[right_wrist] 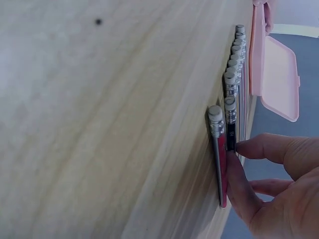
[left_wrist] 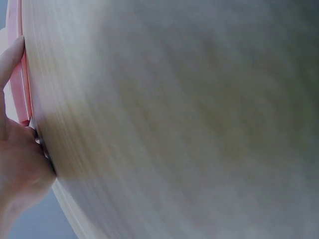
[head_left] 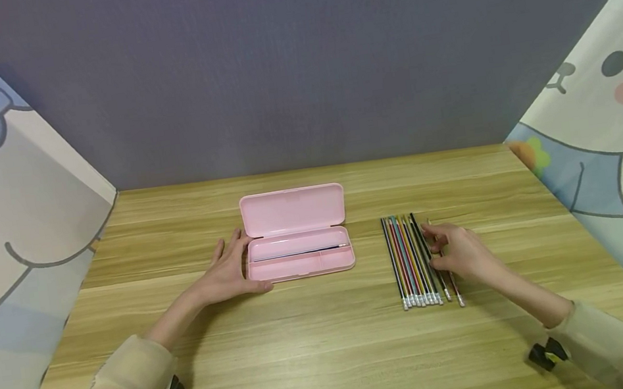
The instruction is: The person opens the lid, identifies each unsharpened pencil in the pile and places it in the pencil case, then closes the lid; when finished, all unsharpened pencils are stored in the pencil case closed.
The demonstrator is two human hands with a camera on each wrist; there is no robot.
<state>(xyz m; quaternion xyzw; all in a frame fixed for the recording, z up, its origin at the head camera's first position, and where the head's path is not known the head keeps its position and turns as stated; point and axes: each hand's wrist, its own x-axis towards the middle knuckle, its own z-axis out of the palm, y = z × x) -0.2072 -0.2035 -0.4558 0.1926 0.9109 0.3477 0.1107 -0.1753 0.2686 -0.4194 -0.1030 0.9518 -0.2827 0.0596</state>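
A pink pencil case (head_left: 301, 265) lies with its lid (head_left: 293, 210) raised back, and one dark pencil (head_left: 302, 252) rests inside its long compartment. My left hand (head_left: 228, 274) rests at the case's left end, fingers spread, thumb along the front edge. To the right, several pencils (head_left: 407, 261) lie side by side, eraser ends toward me. At the right of that row, my right hand (head_left: 463, 255) pinches a black pencil (right_wrist: 231, 130) between thumb and finger, seen in the right wrist view. A red-and-black pencil (right_wrist: 219, 159) lies beside it, apart from the row.
The wooden table (head_left: 310, 354) reaches back to a grey panel (head_left: 293, 64). Cartoon-printed panels (head_left: 19, 196) flank it on both sides. Bare tabletop separates the case from the pencils.
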